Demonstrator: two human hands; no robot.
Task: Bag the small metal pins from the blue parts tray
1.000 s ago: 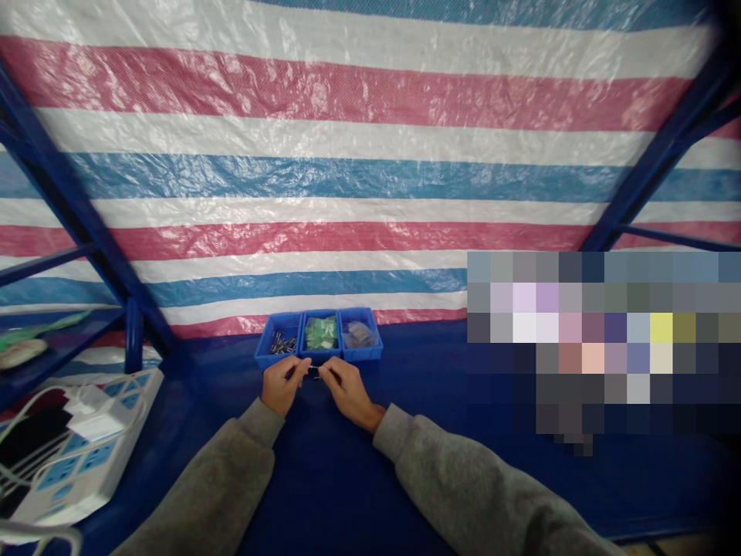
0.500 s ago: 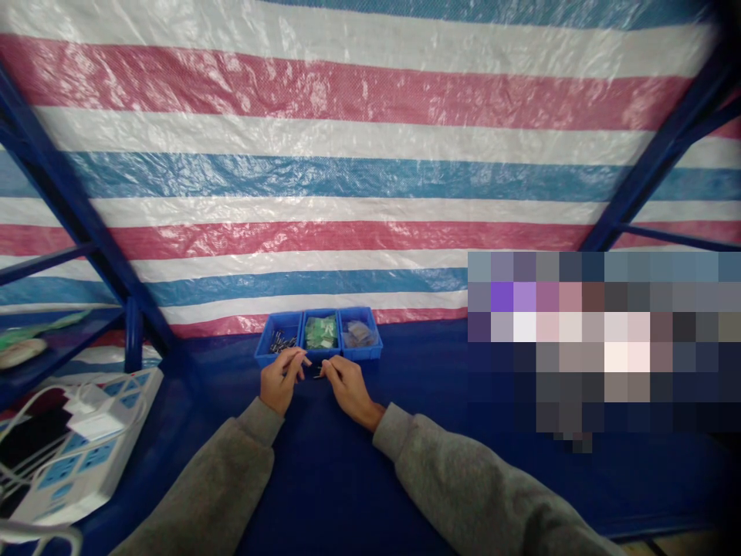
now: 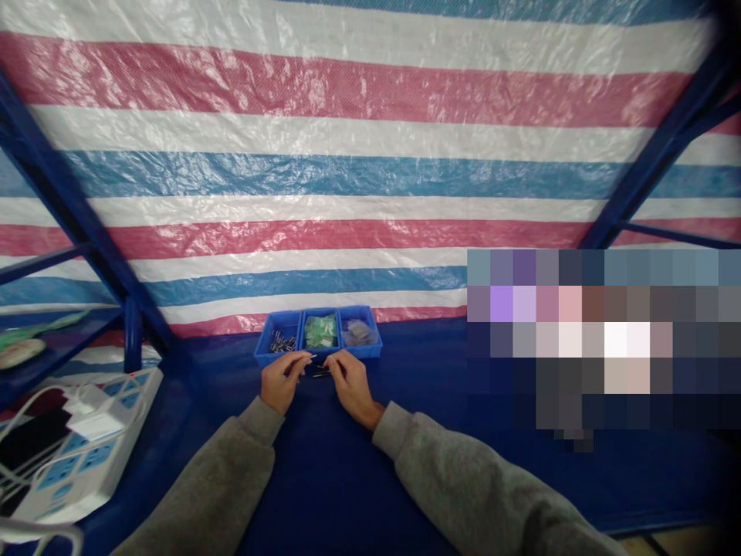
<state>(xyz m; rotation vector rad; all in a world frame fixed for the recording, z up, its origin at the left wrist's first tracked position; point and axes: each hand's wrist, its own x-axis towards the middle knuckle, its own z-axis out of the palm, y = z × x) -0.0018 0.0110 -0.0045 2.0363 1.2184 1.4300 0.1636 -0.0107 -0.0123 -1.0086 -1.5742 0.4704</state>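
Left hand (image 3: 281, 380): in front of the left and middle bins, thumb and index finger closed on a small slim pale piece (image 3: 313, 356), tip poking out toward the right hand. Too small to identify. Right hand (image 3: 351, 386): in front of the middle and right bins, thumb and index finger drawn together; can't tell if anything is between them. Fingertips of the two hands face each other, small gap. Just below that gap, beside the right fingertips: dark slim pieces (image 3: 320, 374), look to be on the table (image 3: 329, 479), partly hidden.

Three blue plastic bins in a row just beyond the hands, sides touching or nearly so. Left bin (image 3: 285, 318): loose pile of small dark and silvery metal pieces (image 3: 282, 341). Middle bin (image 3: 319, 354): green-and-white packets (image 3: 320, 332). Right bin (image 3: 369, 353): clear packets (image 3: 359, 333), greyish contents, can't make out.

Both sleeves grey. Far left on the table: white power strip (image 3: 96, 455) with blue sockets, white adapter (image 3: 96, 413) on it, white cables (image 3: 35, 394) across. Striped tarp (image 3: 370, 177) behind everything, red/white/blue, dark blue metal posts (image 3: 104, 239) each side. Right side of the table is pixelated, unreadable.
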